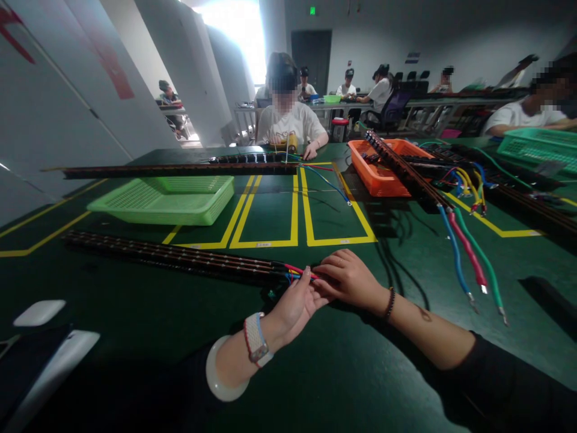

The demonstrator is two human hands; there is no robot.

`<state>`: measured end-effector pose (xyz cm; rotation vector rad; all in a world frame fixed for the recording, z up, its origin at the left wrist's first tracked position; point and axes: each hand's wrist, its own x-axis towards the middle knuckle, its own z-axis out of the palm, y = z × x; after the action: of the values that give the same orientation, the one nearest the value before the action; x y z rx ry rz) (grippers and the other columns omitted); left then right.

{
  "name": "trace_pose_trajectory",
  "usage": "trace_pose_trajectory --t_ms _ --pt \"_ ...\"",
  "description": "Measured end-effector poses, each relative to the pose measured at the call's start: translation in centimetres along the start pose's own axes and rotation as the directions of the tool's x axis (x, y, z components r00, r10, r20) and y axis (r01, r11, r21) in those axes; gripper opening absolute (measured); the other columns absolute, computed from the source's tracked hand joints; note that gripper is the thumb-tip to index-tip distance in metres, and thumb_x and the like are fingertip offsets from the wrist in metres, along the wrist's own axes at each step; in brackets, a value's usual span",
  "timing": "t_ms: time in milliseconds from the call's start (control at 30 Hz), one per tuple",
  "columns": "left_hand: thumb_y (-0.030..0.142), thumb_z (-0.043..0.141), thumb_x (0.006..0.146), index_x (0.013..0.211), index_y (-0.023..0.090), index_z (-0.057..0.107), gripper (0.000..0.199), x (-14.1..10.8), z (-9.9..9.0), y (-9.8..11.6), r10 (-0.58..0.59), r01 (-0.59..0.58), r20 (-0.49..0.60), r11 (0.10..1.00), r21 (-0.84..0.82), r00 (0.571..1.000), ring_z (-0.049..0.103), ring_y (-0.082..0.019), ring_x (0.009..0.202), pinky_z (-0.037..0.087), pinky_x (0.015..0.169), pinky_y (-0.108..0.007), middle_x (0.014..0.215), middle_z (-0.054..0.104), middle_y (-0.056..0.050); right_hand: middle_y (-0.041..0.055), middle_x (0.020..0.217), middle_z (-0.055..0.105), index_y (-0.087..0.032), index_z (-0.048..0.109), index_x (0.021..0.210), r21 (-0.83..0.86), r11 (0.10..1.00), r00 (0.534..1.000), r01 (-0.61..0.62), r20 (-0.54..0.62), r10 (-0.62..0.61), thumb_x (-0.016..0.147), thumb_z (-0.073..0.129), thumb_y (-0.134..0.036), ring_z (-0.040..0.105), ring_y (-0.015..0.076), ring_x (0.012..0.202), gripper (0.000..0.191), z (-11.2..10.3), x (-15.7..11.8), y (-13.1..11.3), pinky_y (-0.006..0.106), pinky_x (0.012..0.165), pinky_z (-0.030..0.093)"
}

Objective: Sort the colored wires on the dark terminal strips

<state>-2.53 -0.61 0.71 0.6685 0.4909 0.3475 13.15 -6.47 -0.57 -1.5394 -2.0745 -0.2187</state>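
A long black strip [180,255] with copper-coloured bars lies on the green table, running from the left toward my hands. Red, yellow and blue wires [294,270] come out of its right end. My left hand [300,300], with a watch at the wrist, is closed around these wires, thumb on top. My right hand [349,278] meets it from the right, its bent fingers pinching the wires' ends close to the left fingertips. The very tips of the wires are hidden between the fingers.
Beyond lie a light green basket [166,201], another long strip [180,171] and an orange basket [378,174] with strips across it. Thick blue, red and green cables [469,246] hang toward me on the right. A co-worker [288,120] sits opposite. A white object [39,313] lies left.
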Motion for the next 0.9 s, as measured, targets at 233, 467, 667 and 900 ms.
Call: trace_pose_trajectory --t_ms 233,467,667,900 --pt "0.040 0.040 0.093 0.097 0.008 0.055 0.035 0.5 -0.5 -0.4 -0.010 0.009 0.025 1.000 0.015 1.000 0.058 -0.022 0.107 0.038 0.103 -0.042 0.110 0.062 -0.018 0.0066 0.077 0.060 -0.015 0.068 0.088 0.087 0.995 0.998 -0.051 0.038 0.048 0.095 0.044 -0.033 0.049 0.0129 0.074 0.031 0.2 0.3 0.1 0.027 0.072 0.035" --pt "0.047 0.036 0.093 0.115 0.003 0.050 0.051 0.2 -0.2 -0.1 -0.024 0.024 -0.002 0.999 0.041 1.000 0.062 -0.024 0.102 0.040 0.100 -0.043 0.106 0.063 -0.022 0.0035 0.076 0.062 -0.014 0.068 0.081 0.539 0.668 0.857 -0.512 0.268 0.440 0.086 0.056 -0.047 0.054 0.0111 0.069 0.035 0.5 1.1 0.8 0.021 0.061 0.039" --pt "0.048 0.034 0.093 0.102 0.002 0.058 0.053 -0.1 -0.3 0.0 -0.061 0.057 0.035 0.993 0.103 0.998 0.065 -0.021 0.084 0.047 0.088 -0.038 0.098 0.065 -0.021 0.0027 0.069 0.058 -0.013 0.065 0.073 0.511 0.660 0.833 -0.551 0.288 0.472 0.083 0.056 -0.054 0.049 0.0102 0.063 0.043 1.0 1.3 1.8 0.021 0.056 0.034" --pt "0.045 0.027 0.095 0.090 0.001 0.062 0.056 0.0 0.1 0.1 -0.100 0.097 0.014 0.987 0.128 0.995 0.065 -0.018 0.077 0.048 0.083 -0.034 0.095 0.066 -0.020 0.0007 0.064 0.054 -0.013 0.061 0.069 0.469 0.718 0.844 -0.514 0.123 0.523 0.080 0.061 -0.054 0.046 0.0091 0.060 0.042 1.8 1.5 3.0 0.022 0.054 0.031"
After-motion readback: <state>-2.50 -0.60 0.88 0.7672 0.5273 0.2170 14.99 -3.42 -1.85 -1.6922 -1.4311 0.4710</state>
